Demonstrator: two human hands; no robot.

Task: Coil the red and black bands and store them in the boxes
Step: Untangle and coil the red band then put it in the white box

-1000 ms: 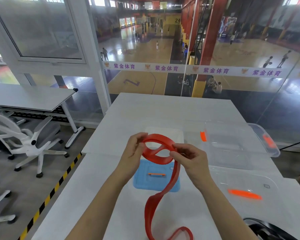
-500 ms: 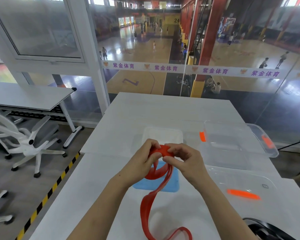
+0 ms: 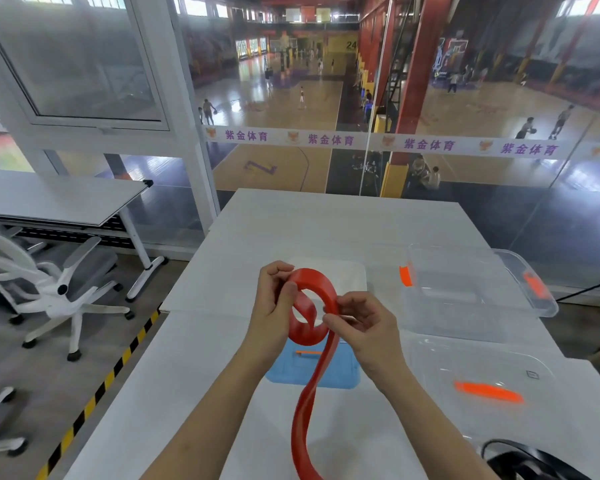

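A red band is held above the white table, its upper part wound into a round coil. My left hand pinches the coil's left side. My right hand pinches its right side. The loose tail hangs down and curls toward the table's near edge. A black band lies at the bottom right, partly cut off. Under my hands sit a small clear box and its blue lid. At the right stands a large clear box with orange latches.
A large clear lid with an orange handle lies at the right front. The white table ends at a glass wall ahead. To the left stand a white office chair, another table and a yellow-black floor stripe.
The coil went from a loose twisted loop, to a tight fold between my fingers, to a round open ring now. The hanging tail has become shorter.
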